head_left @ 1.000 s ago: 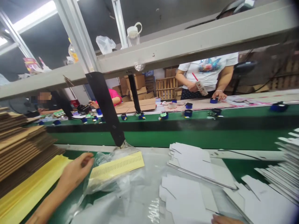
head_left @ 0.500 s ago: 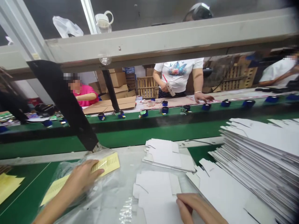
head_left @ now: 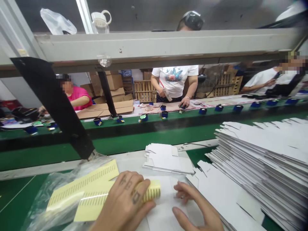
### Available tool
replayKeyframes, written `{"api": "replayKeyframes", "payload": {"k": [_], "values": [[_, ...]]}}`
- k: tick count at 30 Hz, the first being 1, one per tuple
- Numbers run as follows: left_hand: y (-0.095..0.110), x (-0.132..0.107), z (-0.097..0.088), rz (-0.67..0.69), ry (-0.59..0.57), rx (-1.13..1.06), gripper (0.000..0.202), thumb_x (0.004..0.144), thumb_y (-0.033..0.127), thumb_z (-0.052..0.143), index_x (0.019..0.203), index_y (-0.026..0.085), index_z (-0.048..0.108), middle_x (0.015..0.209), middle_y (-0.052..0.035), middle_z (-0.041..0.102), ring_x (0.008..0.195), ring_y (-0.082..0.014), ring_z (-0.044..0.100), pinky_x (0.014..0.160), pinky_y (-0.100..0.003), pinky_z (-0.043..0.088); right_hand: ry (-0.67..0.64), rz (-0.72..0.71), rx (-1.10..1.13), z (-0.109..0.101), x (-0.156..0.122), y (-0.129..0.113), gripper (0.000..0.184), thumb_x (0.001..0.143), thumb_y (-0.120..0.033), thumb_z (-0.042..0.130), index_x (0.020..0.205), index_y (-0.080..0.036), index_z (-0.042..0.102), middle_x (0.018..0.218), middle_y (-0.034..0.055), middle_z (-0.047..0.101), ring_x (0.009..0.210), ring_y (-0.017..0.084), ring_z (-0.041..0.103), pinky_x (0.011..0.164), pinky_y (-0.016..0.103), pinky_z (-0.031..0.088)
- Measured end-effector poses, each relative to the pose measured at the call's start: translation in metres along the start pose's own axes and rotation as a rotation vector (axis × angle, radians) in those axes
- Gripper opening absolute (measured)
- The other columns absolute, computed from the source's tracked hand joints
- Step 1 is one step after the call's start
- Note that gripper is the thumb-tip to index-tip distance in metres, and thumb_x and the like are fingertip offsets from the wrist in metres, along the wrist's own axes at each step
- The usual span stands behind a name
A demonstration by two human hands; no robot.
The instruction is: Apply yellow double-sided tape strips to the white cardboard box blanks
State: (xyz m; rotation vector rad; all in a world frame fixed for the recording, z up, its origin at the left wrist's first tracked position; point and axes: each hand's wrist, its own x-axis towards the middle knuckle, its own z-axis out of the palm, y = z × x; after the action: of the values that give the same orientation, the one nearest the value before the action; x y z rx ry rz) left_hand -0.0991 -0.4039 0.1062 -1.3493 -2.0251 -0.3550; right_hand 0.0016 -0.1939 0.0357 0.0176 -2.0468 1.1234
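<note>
My left hand (head_left: 127, 199) is closed on a yellow label sheet (head_left: 93, 197) with rows of dark print. One end curls up past my fingertips; the other reaches back to the left. The sheet is over a flat white carton (head_left: 158, 219), partly hidden by my hands. My right hand (head_left: 201, 208) is above the carton's right side, fingers apart and holding nothing. Another yellow label sheet (head_left: 79, 183) lies on a clear plastic bag (head_left: 43, 195) to the left.
A small pile of flat cartons (head_left: 163, 157) lies ahead. Tall stacks of flat cartons (head_left: 252, 166) fill the right side. Beyond runs a green conveyor (head_left: 134, 138) carrying blue round parts. Co-workers sit or stand across it. A black post (head_left: 64, 118) slants at left.
My left hand has come right from the bag, bringing a yellow label sheet over the carton. My right hand's fingers have spread apart. The view has shifted slightly right.
</note>
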Motion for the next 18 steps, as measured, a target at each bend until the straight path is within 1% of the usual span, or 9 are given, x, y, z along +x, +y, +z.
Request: {"api": "replayKeyframes", "payload": {"k": [2, 4, 5, 7, 9, 10, 12, 15, 18], "values": [[0.004, -0.003, 0.012, 0.012, 0.026, -0.032, 0.021, 0.101, 0.033, 0.05, 0.104, 0.014, 0.059, 0.086, -0.0073, 0.066, 0.079, -0.0221, 0.063, 0.071, -0.038, 0.05, -0.155, 0.006, -0.039, -0.002, 0.01, -0.005, 0.046, 0.08, -0.031, 0.077, 0.125, -0.026, 0.066, 0.11, 0.0069, 0.076, 0.082, 0.022, 0.074, 0.072, 0.028, 0.064], [0.001, -0.012, 0.02, 0.003, 0.04, -0.065, 0.018, 0.099, 0.032, 0.054, 0.104, 0.015, 0.059, 0.086, -0.0072, 0.066, 0.077, -0.0214, 0.062, 0.068, -0.036, 0.05, -0.317, -0.002, -0.056, 0.0, 0.026, -0.014, 0.052, 0.078, -0.026, 0.079, 0.128, -0.027, 0.065, 0.115, 0.0067, 0.075, 0.09, 0.023, 0.075, 0.078, 0.029, 0.063], [-0.003, -0.016, 0.022, -0.008, 0.042, -0.087, 0.017, 0.098, 0.031, 0.056, 0.104, 0.015, 0.058, 0.086, -0.007, 0.066, 0.077, -0.021, 0.061, 0.067, -0.035, 0.05, -0.384, -0.018, -0.039, 0.004, 0.034, -0.02, 0.046, 0.079, -0.022, 0.077, 0.124, -0.027, 0.067, 0.112, 0.0055, 0.076, 0.09, 0.023, 0.075, 0.08, 0.028, 0.063], [-0.009, -0.025, 0.023, -0.04, 0.035, -0.126, 0.015, 0.097, 0.029, 0.058, 0.104, 0.015, 0.058, 0.085, -0.0065, 0.066, 0.075, -0.02, 0.061, 0.064, -0.033, 0.05, -0.457, -0.058, 0.047, 0.016, 0.048, -0.029, 0.027, 0.084, -0.014, 0.068, 0.108, -0.025, 0.073, 0.099, 0.0029, 0.078, 0.087, 0.02, 0.074, 0.08, 0.026, 0.061], [-0.013, -0.031, 0.021, -0.071, 0.045, -0.129, 0.018, 0.098, 0.031, 0.057, 0.106, 0.015, 0.057, 0.086, -0.0064, 0.067, 0.075, -0.0198, 0.063, 0.064, -0.033, 0.052, -0.47, -0.062, 0.141, 0.03, 0.055, -0.034, 0.02, 0.087, -0.011, 0.06, 0.092, -0.023, 0.075, 0.086, 0.0012, 0.077, 0.08, 0.017, 0.073, 0.076, 0.023, 0.059], [-0.014, -0.034, 0.02, -0.087, 0.046, -0.121, 0.021, 0.099, 0.034, 0.055, 0.107, 0.015, 0.057, 0.087, -0.0065, 0.068, 0.077, -0.0202, 0.065, 0.066, -0.034, 0.053, -0.464, -0.049, 0.17, 0.037, 0.056, -0.033, 0.019, 0.088, -0.011, 0.059, 0.089, -0.022, 0.075, 0.082, 0.0007, 0.077, 0.076, 0.016, 0.073, 0.074, 0.022, 0.058], [-0.015, -0.038, 0.019, -0.126, 0.015, -0.126, 0.027, 0.1, 0.039, 0.052, 0.112, 0.016, 0.056, 0.093, -0.0071, 0.071, 0.083, -0.0211, 0.068, 0.072, -0.036, 0.055, -0.444, 0.002, 0.188, 0.046, 0.051, -0.029, 0.016, 0.087, -0.013, 0.061, 0.092, -0.022, 0.074, 0.081, 0.0005, 0.076, 0.073, 0.015, 0.072, 0.071, 0.02, 0.057], [-0.011, -0.043, 0.022, -0.169, 0.002, -0.178, 0.022, 0.099, 0.027, 0.053, 0.118, 0.016, 0.056, 0.101, -0.0076, 0.072, 0.093, -0.0212, 0.068, 0.079, -0.036, 0.055, -0.439, 0.054, 0.199, 0.05, 0.039, -0.02, 0.014, 0.088, -0.017, 0.064, 0.094, -0.022, 0.075, 0.082, 0.0006, 0.077, 0.074, 0.015, 0.072, 0.073, 0.019, 0.058], [-0.004, -0.044, 0.027, -0.19, 0.052, -0.245, 0.023, 0.095, 0.013, 0.056, 0.117, 0.016, 0.058, 0.1, -0.0069, 0.073, 0.092, -0.0201, 0.068, 0.08, -0.035, 0.054, -0.434, 0.093, 0.206, 0.048, 0.032, -0.014, 0.012, 0.088, -0.02, 0.067, 0.096, -0.022, 0.075, 0.083, 0.0012, 0.077, 0.074, 0.016, 0.073, 0.075, 0.02, 0.059]]}}
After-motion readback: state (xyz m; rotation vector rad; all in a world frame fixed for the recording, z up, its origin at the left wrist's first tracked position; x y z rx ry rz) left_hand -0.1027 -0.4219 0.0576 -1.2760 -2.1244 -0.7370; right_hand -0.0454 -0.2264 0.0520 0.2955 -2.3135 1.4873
